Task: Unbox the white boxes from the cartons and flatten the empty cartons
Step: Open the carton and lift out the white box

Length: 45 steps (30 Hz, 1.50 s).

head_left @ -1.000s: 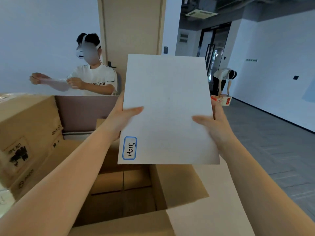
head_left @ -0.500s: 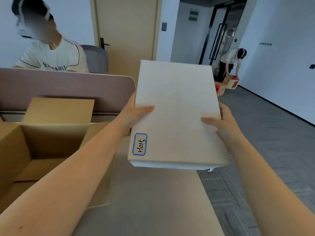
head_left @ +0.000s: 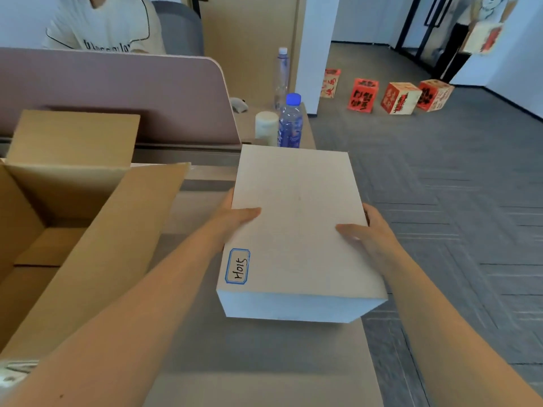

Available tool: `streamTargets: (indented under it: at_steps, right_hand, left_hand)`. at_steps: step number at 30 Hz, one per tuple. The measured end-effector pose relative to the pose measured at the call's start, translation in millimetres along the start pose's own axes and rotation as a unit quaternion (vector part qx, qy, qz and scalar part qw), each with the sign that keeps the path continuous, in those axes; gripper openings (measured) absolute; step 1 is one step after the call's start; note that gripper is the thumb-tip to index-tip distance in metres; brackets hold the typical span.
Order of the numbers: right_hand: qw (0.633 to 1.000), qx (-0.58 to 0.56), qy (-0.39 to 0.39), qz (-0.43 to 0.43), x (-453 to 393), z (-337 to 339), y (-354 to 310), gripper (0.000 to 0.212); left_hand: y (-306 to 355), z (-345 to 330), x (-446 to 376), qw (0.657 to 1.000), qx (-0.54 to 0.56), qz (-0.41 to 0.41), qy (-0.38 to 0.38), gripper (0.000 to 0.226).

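One white box (head_left: 296, 227), two hands gripping; one open carton (head_left: 88, 218).

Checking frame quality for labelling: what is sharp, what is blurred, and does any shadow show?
Head view: the white box and its blue-edged label are sharp; the red boxes on the floor are smeared; wide-angle bending shows at the edges; a soft shadow lies under the box.

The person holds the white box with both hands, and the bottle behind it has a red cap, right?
Not quite. In the head view both hands, left and right, do hold the white box, but the bottle behind it has a blue cap.
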State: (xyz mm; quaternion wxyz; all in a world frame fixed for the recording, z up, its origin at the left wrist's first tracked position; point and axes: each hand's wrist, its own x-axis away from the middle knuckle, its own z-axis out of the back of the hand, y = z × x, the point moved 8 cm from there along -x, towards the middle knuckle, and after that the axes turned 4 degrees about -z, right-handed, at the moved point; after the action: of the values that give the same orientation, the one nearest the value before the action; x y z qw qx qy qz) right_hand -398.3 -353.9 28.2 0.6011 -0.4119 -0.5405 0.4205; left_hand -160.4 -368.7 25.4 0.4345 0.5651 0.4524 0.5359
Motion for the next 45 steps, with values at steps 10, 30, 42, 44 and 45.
streamTargets:
  at_steps: [10, 30, 42, 44, 45]
  right_hand:
    - [0.999, 0.041, -0.006, -0.003, -38.2, -11.0, 8.4, 0.046]
    - [0.957, 0.279, 0.066, -0.033, -37.5, -13.2, 1.5, 0.063]
    - [0.812, 0.574, 0.06, 0.079, -10.6, -59.4, -48.2, 0.055]
    - [0.803, 0.586, 0.035, 0.103, 0.0, -82.1, -59.4, 0.052]
    - [0.801, 0.587, 0.023, 0.115, 6.3, -95.2, -65.2, 0.052]
  left_hand:
    - [-26.1, 18.3, -32.0, 0.998, -0.024, 0.025, 0.055, 0.043]
    - [-26.2, 14.4, -40.2, 0.977, -0.212, -0.003, 0.028, 0.088]
    - [46.8, 11.4, 1.3, 0.82, -0.57, -0.056, 0.009, 0.051]
    - [67.1, 26.0, 21.4, 0.787, -0.611, -0.084, 0.02, 0.05]
    - [75.9, 35.0, 33.3, 0.765, -0.636, -0.099, 0.029, 0.05]
